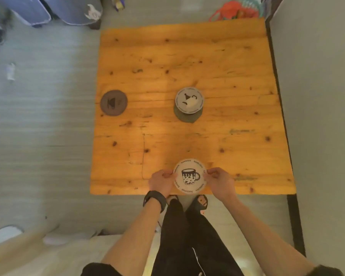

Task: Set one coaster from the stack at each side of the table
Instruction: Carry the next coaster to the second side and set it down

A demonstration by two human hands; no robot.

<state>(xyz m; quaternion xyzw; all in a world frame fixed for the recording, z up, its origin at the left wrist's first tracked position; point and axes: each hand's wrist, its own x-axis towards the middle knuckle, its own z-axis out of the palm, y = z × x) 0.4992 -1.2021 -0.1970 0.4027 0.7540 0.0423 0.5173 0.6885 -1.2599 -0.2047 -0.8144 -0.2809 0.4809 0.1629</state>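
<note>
A round white coaster with a black mug drawing (189, 176) lies at the near edge of the wooden table (227, 66). My left hand (160, 181) pinches its left rim and my right hand (220, 181) pinches its right rim. The coaster stack (189, 100) stands near the table's middle, its top coaster white with dark marks. A single dark coaster (113, 103) lies flat by the left edge.
A wall runs along the table's right side. Blue cushions (48, 10) and a red and green basket (237, 9) lie on the floor beyond the far edge. My legs and sandalled feet (199, 202) are just below the near edge.
</note>
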